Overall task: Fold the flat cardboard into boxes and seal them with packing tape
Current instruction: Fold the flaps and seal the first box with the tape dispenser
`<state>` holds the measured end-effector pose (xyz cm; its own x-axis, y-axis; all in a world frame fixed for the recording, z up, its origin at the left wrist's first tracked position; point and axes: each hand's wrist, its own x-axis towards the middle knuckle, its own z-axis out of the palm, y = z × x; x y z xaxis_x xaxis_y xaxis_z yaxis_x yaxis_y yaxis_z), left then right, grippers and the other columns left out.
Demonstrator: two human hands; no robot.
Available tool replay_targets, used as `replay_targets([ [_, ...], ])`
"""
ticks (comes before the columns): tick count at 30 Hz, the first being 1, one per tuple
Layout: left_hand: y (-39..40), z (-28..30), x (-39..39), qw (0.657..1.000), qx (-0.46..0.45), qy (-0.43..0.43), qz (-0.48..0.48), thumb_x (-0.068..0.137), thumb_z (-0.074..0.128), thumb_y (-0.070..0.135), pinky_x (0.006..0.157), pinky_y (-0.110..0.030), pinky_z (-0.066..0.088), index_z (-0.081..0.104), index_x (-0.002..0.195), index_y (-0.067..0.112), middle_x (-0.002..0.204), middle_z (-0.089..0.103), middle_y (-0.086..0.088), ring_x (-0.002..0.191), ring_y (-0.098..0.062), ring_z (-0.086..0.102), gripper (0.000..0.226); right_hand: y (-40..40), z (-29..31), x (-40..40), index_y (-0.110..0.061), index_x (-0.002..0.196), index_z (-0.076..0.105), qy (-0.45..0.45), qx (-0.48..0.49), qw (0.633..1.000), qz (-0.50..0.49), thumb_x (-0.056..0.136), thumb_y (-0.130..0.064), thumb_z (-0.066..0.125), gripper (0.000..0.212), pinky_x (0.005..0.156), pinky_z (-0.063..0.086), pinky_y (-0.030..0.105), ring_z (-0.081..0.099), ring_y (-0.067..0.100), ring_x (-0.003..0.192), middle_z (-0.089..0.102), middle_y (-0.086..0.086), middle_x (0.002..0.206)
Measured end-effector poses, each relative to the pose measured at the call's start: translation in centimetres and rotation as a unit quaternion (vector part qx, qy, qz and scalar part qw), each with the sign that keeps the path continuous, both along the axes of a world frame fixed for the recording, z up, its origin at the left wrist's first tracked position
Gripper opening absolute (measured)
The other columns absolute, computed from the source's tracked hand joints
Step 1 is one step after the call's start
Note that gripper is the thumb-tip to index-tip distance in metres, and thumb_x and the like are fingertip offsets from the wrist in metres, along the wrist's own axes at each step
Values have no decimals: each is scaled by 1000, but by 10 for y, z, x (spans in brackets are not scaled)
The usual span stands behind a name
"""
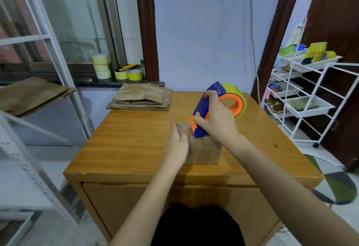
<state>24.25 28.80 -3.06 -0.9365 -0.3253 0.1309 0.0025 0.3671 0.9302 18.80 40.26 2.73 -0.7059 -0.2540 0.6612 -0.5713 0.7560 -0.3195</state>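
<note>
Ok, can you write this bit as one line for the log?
step: taping box | right hand: grips tape dispenser on box top | left hand: flat on cardboard box | flat cardboard stack: waiting

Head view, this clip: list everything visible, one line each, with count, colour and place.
small folded cardboard box: one, brown, on the table centre
blue and orange tape dispenser: one, carrying a yellow-green roll, tip on the box top
wooden table: one, orange-brown, centre
stack of flat cardboard sheets: one stack, brown, table's far left corner
flat cardboard pile on the metal shelf: one, brown, left
tape rolls on the windowsill: five, pale to bright yellow
white wire rack: one, right, holding assorted items
left hand: flat on the box
right hand: grips the dispenser
</note>
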Motion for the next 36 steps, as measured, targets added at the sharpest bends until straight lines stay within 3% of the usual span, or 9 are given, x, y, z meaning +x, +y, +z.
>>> replay_targets([
  [8, -4, -22, -2, 990, 142, -7, -15, 98, 48, 36, 94, -28, 48, 34, 146, 19, 140, 50, -3, 122, -16, 50, 54, 2, -2, 1, -9, 118, 42, -2, -19, 1000, -3, 81, -24, 63, 45, 60, 50, 45, 56, 29, 74, 58, 11, 84],
  [10, -4, -18, -1, 1000, -20, -6, 12, 100, 43, 36, 110, -32, 34, 22, 151, 18, 155, 29, -4, 139, -18, 33, 58, 2, -3, 2, -8, 118, 42, -2, -25, 1000, -5, 81, -24, 63, 45, 60, 50, 44, 56, 29, 74, 58, 12, 84],
  [12, -4, -10, 1, 954, -289, 49, 60, 102, 36, 30, 117, -31, 8, 14, 152, 15, 158, 8, -1, 147, -17, 10, 56, 2, -3, 1, -8, 118, 42, -4, -26, 1000, -4, 82, -24, 63, 46, 59, 51, 43, 57, 28, 75, 59, 12, 86],
  [15, -7, -6, -1, 890, -445, 100, -4, 104, 26, 27, 117, -27, 1, 31, 147, 13, 154, 31, -5, 143, -15, 24, 47, 3, -4, 0, -8, 119, 41, 0, -29, 1000, -2, 82, -25, 63, 46, 57, 49, 38, 57, 27, 75, 59, 11, 88],
  [21, -15, -6, 0, 835, -542, 84, -39, 90, 2, 59, 116, -31, 6, 39, 144, 13, 147, 42, -5, 140, -15, 33, 81, 2, -5, -1, -10, 121, 40, 2, -31, 999, -5, 83, -27, 63, 48, 59, 50, 37, 58, 25, 76, 59, 11, 90],
  [25, -29, -3, -2, 836, -543, 75, -22, 90, 10, 55, 117, -35, 8, 50, 138, 16, 141, 50, -2, 135, -12, 40, 74, -2, -7, -1, -12, 122, 38, -18, -60, 998, 0, 83, -28, 64, 49, 60, 49, 33, 58, 24, 78, 59, 10, 94],
  [29, -19, 2, -6, 835, -547, 54, -16, 90, 19, 42, 114, -42, 25, 64, 121, 3, 122, 65, -13, 120, -26, 57, 67, -6, -7, -1, -12, 122, 38, -29, -70, 997, 12, 83, -28, 64, 50, 61, 50, 35, 58, 26, 78, 59, 11, 94],
  [32, -12, -4, -6, 853, -516, 67, -23, 89, 14, 38, 113, -37, 24, 54, 128, -6, 131, 56, -23, 126, -32, 51, 71, -2, -7, -1, -12, 121, 38, -38, -92, 995, 20, 82, -27, 66, 49, 61, 48, 32, 58, 23, 78, 57, 7, 93],
  [36, -11, -4, -6, 847, -527, 64, -23, 87, -2, 56, 117, -31, 15, 35, 144, 2, 148, 38, -15, 140, -22, 33, 86, 4, -12, -1, -12, 116, 37, -62, -148, 987, 34, 82, -24, 67, 47, 61, 49, 31, 57, 19, 77, 55, 2, 90],
])
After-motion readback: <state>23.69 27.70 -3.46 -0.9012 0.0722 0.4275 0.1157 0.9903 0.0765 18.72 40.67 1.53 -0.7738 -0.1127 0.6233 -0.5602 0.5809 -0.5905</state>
